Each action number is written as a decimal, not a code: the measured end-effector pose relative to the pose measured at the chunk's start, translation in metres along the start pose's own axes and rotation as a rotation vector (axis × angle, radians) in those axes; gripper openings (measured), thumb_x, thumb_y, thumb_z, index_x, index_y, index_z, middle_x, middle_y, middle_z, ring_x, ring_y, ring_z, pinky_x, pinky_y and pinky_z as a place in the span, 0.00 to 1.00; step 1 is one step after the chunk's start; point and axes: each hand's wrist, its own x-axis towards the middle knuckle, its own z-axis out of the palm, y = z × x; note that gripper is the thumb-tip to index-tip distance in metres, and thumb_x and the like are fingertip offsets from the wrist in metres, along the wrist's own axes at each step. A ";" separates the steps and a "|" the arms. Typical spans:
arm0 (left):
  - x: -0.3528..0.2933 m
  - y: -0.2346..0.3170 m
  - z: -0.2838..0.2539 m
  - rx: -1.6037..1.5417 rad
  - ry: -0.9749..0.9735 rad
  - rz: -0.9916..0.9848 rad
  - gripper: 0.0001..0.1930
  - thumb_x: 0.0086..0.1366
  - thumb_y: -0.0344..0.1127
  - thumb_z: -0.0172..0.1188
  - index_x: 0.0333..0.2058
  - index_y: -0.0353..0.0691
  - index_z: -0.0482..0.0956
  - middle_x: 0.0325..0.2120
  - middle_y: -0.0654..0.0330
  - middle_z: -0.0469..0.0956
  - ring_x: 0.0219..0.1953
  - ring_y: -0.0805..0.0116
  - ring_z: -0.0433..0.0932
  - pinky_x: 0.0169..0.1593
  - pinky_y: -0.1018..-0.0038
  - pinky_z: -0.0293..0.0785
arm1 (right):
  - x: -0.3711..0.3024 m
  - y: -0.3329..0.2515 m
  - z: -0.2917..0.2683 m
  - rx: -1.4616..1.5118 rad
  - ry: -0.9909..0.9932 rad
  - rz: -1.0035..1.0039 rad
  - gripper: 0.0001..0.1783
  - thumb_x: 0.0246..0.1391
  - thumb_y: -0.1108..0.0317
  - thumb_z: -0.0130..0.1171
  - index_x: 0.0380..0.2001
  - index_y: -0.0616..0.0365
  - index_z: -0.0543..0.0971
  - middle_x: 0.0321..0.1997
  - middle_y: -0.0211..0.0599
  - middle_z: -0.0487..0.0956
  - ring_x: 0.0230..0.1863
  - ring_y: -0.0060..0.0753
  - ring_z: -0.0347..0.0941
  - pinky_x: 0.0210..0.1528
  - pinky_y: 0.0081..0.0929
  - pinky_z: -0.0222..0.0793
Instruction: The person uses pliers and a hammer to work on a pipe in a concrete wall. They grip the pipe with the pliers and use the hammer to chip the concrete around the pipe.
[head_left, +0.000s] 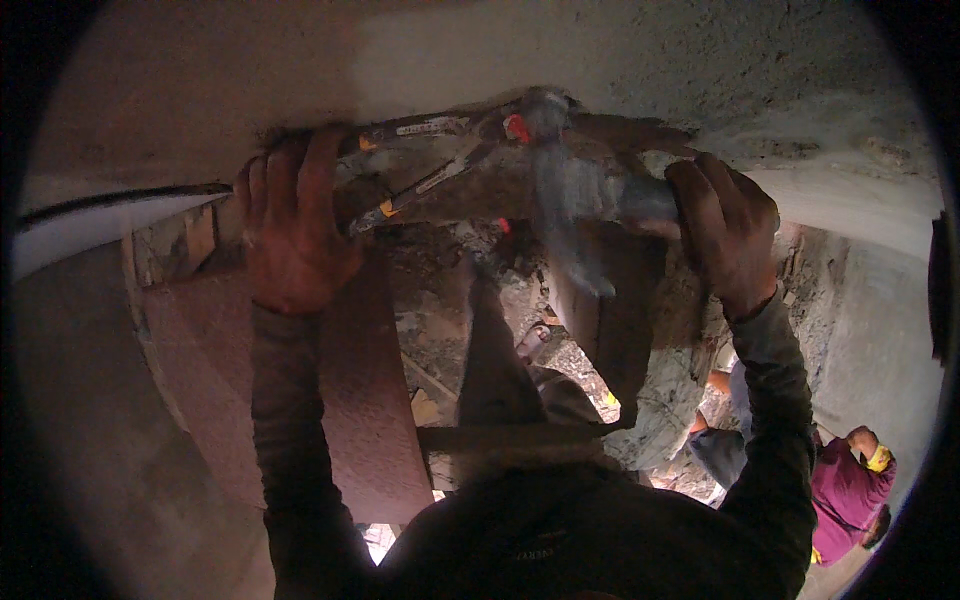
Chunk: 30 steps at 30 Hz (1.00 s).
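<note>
Honestly, the sketchiest bit is how high up all of this is being done. A long-handled plier-type tool (pixel 430 160) with yellow and red marks is gripped by the left hand (pixel 295 225), fingers wrapped tight round the spread handles, and it is held right up under the concrete slab (pixel 620 50). The right hand (pixel 725 230) is closed round a grey mortar-crusted bar (pixel 600 195) just right of the tool's head; the bar is blurred, so exactly how it is held can't be made out.

What could go wrong, as a guess: if the handles are squeezed and the jaws slip off, the tool could be jerked loose and dropped. Another worker in a purple shirt (pixel 845 490) can be seen well below the tool, off to the right, so anything dropped would be sent that way. Crumbly mortar could also be knocked off the bar.

As for direction, the tool's long axis is laid nearly level, tilted slightly up toward the right. The head is pointed right, at the bar, and the handles trail left into the left hand.
</note>
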 end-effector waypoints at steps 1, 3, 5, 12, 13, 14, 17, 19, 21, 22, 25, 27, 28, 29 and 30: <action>-0.002 -0.001 0.000 0.014 -0.004 -0.011 0.48 0.40 0.32 0.71 0.66 0.48 0.69 0.50 0.46 0.73 0.54 0.37 0.72 0.61 0.43 0.66 | -0.005 0.001 -0.005 0.007 -0.062 -0.020 0.25 0.48 0.64 0.69 0.51 0.56 0.79 0.37 0.39 0.80 0.34 0.42 0.82 0.31 0.38 0.80; -0.003 0.000 -0.001 0.024 -0.009 -0.024 0.47 0.40 0.33 0.71 0.66 0.48 0.69 0.49 0.46 0.73 0.53 0.38 0.73 0.61 0.43 0.67 | -0.007 0.002 -0.006 -0.002 -0.090 -0.063 0.25 0.49 0.65 0.69 0.52 0.56 0.78 0.37 0.39 0.81 0.35 0.42 0.82 0.32 0.37 0.80; -0.001 0.002 -0.003 0.018 -0.014 -0.028 0.47 0.39 0.33 0.70 0.65 0.47 0.70 0.49 0.46 0.73 0.53 0.38 0.73 0.60 0.44 0.67 | -0.005 0.004 -0.001 -0.035 -0.022 -0.109 0.25 0.49 0.65 0.69 0.52 0.56 0.78 0.37 0.39 0.81 0.34 0.42 0.82 0.31 0.36 0.79; -0.003 -0.004 0.001 0.014 0.006 0.018 0.45 0.47 0.45 0.71 0.66 0.44 0.69 0.52 0.45 0.73 0.54 0.38 0.71 0.60 0.45 0.66 | 0.000 0.009 0.006 0.024 0.092 -0.129 0.22 0.47 0.73 0.69 0.47 0.58 0.77 0.35 0.45 0.79 0.28 0.47 0.79 0.28 0.39 0.75; -0.002 -0.003 0.001 0.002 0.023 0.018 0.45 0.43 0.40 0.71 0.65 0.45 0.70 0.51 0.47 0.73 0.52 0.39 0.72 0.59 0.45 0.67 | -0.002 0.011 0.006 0.042 0.074 -0.159 0.22 0.46 0.73 0.69 0.47 0.58 0.76 0.34 0.44 0.78 0.28 0.47 0.79 0.27 0.39 0.75; -0.001 -0.002 0.001 -0.010 0.040 0.017 0.46 0.40 0.34 0.70 0.65 0.46 0.71 0.50 0.49 0.74 0.51 0.41 0.73 0.58 0.46 0.68 | -0.004 0.012 0.006 0.059 0.057 -0.189 0.23 0.46 0.73 0.69 0.47 0.58 0.76 0.33 0.43 0.78 0.28 0.47 0.78 0.27 0.39 0.75; 0.003 0.004 0.002 -0.014 0.042 0.008 0.45 0.41 0.35 0.71 0.64 0.46 0.71 0.49 0.49 0.74 0.50 0.41 0.73 0.57 0.46 0.68 | 0.006 0.015 0.012 0.001 0.020 -0.064 0.22 0.47 0.68 0.70 0.47 0.54 0.77 0.38 0.42 0.81 0.33 0.45 0.82 0.30 0.37 0.79; 0.002 0.003 0.000 -0.002 0.037 0.017 0.45 0.41 0.37 0.72 0.64 0.46 0.71 0.48 0.49 0.74 0.50 0.41 0.73 0.57 0.46 0.68 | 0.006 0.013 0.014 -0.001 0.125 -0.095 0.22 0.47 0.68 0.69 0.47 0.54 0.77 0.37 0.41 0.81 0.32 0.44 0.81 0.29 0.37 0.78; 0.001 0.000 -0.001 0.020 0.026 0.022 0.45 0.42 0.38 0.73 0.64 0.45 0.71 0.48 0.49 0.74 0.50 0.41 0.73 0.57 0.47 0.68 | 0.003 0.013 0.014 0.007 0.126 -0.132 0.22 0.48 0.68 0.69 0.47 0.54 0.77 0.38 0.42 0.81 0.33 0.45 0.81 0.30 0.38 0.78; 0.000 -0.002 0.000 0.035 0.018 0.022 0.45 0.42 0.39 0.73 0.64 0.45 0.71 0.48 0.49 0.74 0.49 0.41 0.73 0.56 0.47 0.68 | -0.003 0.015 0.012 0.016 0.075 -0.155 0.22 0.48 0.67 0.69 0.48 0.54 0.77 0.40 0.42 0.81 0.34 0.45 0.81 0.31 0.38 0.79; -0.002 -0.003 0.000 0.037 -0.029 0.003 0.44 0.49 0.49 0.73 0.65 0.42 0.70 0.52 0.45 0.73 0.53 0.38 0.72 0.58 0.46 0.68 | 0.004 0.015 0.012 0.054 0.011 -0.090 0.24 0.48 0.70 0.68 0.50 0.56 0.76 0.44 0.47 0.82 0.36 0.50 0.82 0.34 0.41 0.80; -0.004 -0.003 0.001 0.044 -0.052 -0.008 0.44 0.53 0.53 0.72 0.66 0.41 0.69 0.55 0.44 0.72 0.55 0.37 0.71 0.59 0.46 0.68 | 0.006 0.014 0.012 0.042 0.034 -0.063 0.24 0.48 0.70 0.68 0.50 0.56 0.76 0.45 0.46 0.82 0.37 0.50 0.83 0.35 0.41 0.80; -0.005 -0.004 0.002 0.059 -0.054 -0.010 0.44 0.53 0.53 0.72 0.66 0.41 0.69 0.55 0.44 0.72 0.55 0.37 0.71 0.59 0.46 0.68 | 0.002 0.014 0.013 0.016 0.063 -0.079 0.22 0.48 0.68 0.69 0.48 0.55 0.77 0.45 0.43 0.82 0.38 0.48 0.83 0.35 0.39 0.80; -0.005 -0.005 0.002 0.073 -0.057 -0.012 0.44 0.53 0.52 0.72 0.66 0.40 0.69 0.55 0.43 0.72 0.55 0.37 0.71 0.59 0.46 0.68 | 0.001 0.014 0.013 -0.011 0.091 -0.095 0.21 0.49 0.67 0.69 0.47 0.54 0.77 0.45 0.41 0.82 0.38 0.46 0.83 0.35 0.37 0.80; -0.004 -0.003 0.002 0.055 -0.027 -0.006 0.44 0.49 0.48 0.73 0.65 0.42 0.69 0.52 0.45 0.73 0.53 0.38 0.72 0.58 0.46 0.68 | 0.001 0.014 0.015 0.009 0.070 -0.070 0.20 0.49 0.67 0.69 0.47 0.54 0.77 0.45 0.41 0.82 0.38 0.46 0.83 0.35 0.37 0.80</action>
